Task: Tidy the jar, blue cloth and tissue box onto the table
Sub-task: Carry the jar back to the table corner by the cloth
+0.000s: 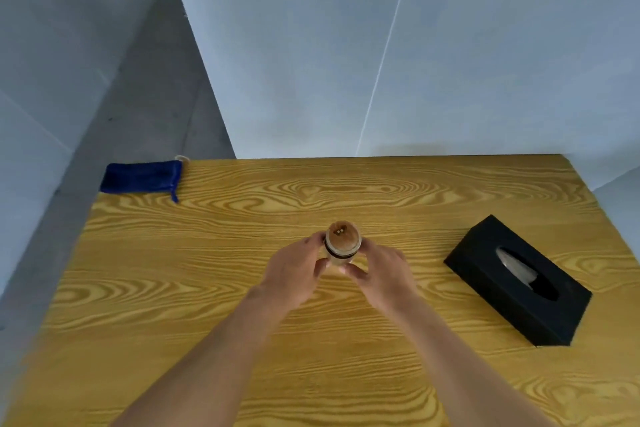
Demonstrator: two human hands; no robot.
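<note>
Jar [343, 246]: lower body and base hidden behind left hand [294, 270] and right hand [381, 274]; contents not discernible; small marks on the lid too small to read.
Fingers [317, 241]: tips on the jar's far side hidden.
Forearms: cut off by the bottom edge of the picture.
Bench [207, 288]: near edge and both near corners cut off by the frame.
Tissue box [519, 281]: interior of the slot dark, tissue only partly visible.
Blue cloth [142, 177], far-left corner: pale item behind it mostly hidden, unidentifiable.
</note>
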